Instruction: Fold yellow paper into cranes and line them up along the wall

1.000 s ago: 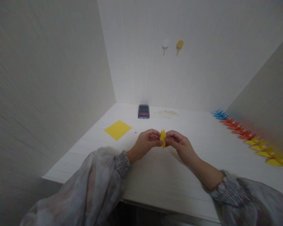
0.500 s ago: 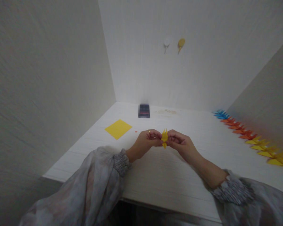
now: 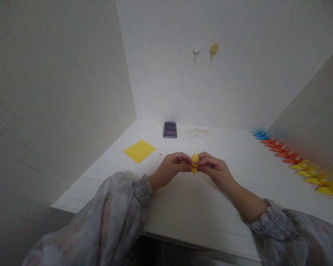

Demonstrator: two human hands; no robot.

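Observation:
Between my two hands, above the white table (image 3: 183, 207), is a small yellow origami crane (image 3: 194, 159) of folded paper. My left hand (image 3: 175, 165) pinches its left side with thumb and fingertips. On the opposite side, my right hand (image 3: 213, 164) grips it the same way. Two narrow points stick up from the crane and one points down; my fingertips hide its sides. A flat square of yellow paper (image 3: 139, 151) lies on the table to the left of my hands.
Along the right wall stands a row of folded paper cranes: blue ones (image 3: 261, 134) at the back, orange ones (image 3: 281, 150), then yellow ones (image 3: 316, 177). A dark, blurred box-like object (image 3: 170, 130) sits near the back wall. Two hooks, white (image 3: 196, 49) and yellow (image 3: 214, 49), are on that wall.
The crane's wide middle has narrowed between my fingers, and its two upper points stand farther apart. Both hands have stayed in nearly the same place.

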